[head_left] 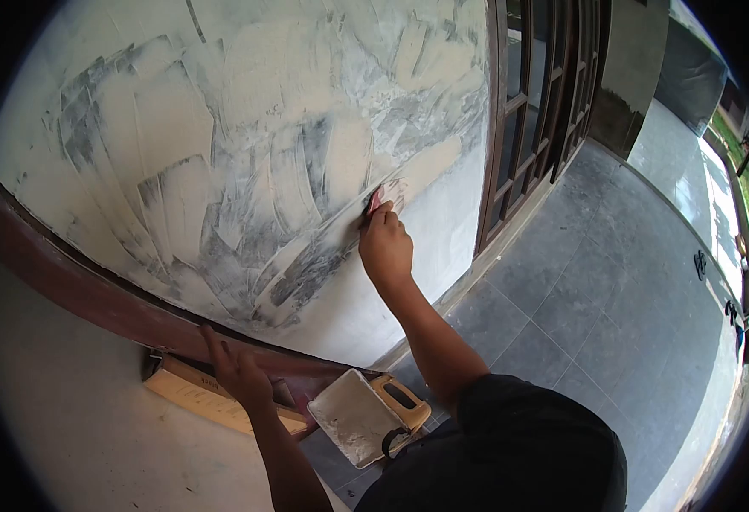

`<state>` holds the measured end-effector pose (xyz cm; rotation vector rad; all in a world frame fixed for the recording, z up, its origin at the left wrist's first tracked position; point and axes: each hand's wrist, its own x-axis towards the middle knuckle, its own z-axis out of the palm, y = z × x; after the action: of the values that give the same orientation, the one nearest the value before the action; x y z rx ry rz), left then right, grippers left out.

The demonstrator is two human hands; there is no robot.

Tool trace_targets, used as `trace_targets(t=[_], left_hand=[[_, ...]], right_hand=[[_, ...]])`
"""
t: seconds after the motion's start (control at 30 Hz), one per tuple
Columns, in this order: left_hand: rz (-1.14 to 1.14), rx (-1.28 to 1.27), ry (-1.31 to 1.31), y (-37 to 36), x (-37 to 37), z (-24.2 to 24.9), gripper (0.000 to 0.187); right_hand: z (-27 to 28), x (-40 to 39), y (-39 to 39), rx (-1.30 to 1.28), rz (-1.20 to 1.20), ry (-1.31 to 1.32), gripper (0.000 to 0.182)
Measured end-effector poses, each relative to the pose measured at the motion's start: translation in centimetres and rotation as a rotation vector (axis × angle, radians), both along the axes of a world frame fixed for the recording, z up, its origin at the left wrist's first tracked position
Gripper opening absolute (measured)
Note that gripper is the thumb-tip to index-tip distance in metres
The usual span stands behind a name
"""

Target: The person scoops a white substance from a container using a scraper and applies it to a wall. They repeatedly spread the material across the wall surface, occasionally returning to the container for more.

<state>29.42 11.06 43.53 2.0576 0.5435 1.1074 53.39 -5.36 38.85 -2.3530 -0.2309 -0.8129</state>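
My right hand [386,242] is closed around a scraper with a red part [374,201], its blade side near the wall. The wall [264,171] carries streaks of cream and grey filler, with a smoother white part at the lower right. My left hand [240,372] has its fingers apart and rests against the reddish-brown frame [127,303]. Below the left hand lies a long yellow tool or board [194,386], partly covered by the hand and forearm.
An open whitish container [357,418] with a yellow handle [403,398] stands near my body. Dark-framed glass doors [519,111] stand right of the wall. Grey tiles [562,299] cover the floor. Dark sandals or similar items [700,264] lie at the far right.
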Motion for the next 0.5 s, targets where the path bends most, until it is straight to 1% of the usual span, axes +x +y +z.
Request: trace_targets(t=[0.1,0.13,0.17,0.2,0.23,0.3,0.37,0.43,0.47,0.5], left_hand=[[-0.001,-0.007,0.0,0.0,0.0,-0.2,0.071],[0.021,-0.017,-0.003,-0.1,0.0,-0.2,0.07],[0.019,-0.018,-0.008,-0.1,0.0,-0.4,0.07],[0.011,-0.01,-0.026,0.2,0.2,-0.9,0.07],[0.003,-0.002,-0.042,0.3,0.3,-1.0,0.069],[-0.002,-0.002,-0.041,0.6,0.3,-0.9,0.069],[0.007,-0.017,-0.037,0.3,0.0,-0.8,0.069],[0.027,-0.006,0.002,-0.1,0.0,-0.1,0.068],[0.026,0.01,-0.009,0.2,0.0,-0.5,0.067],[0.04,0.005,-0.019,0.4,-0.1,-0.6,0.067]], right_hand=[[-0.9,-5.9,2.7,-0.007,0.134,-0.014,0.047],[-1.2,-7.7,2.6,0.039,0.209,0.016,0.047],[-0.4,-9.4,2.2,0.088,0.286,0.043,0.046],[0.2,-10.8,0.8,0.186,0.331,0.072,0.038],[1.0,-11.2,-1.0,0.188,0.331,0.068,0.038],[1.7,-11.5,-4.7,0.426,0.44,0.283,0.03],[2.2,-11.4,-7.4,0.912,0.533,0.605,0.021],[2.1,-10.8,-9.0,1.264,0.694,0.707,0.018],[1.8,-10.5,-9.3,1.347,0.715,0.753,0.017],[1.7,-10.4,-9.5,1.335,0.729,0.757,0.017]])
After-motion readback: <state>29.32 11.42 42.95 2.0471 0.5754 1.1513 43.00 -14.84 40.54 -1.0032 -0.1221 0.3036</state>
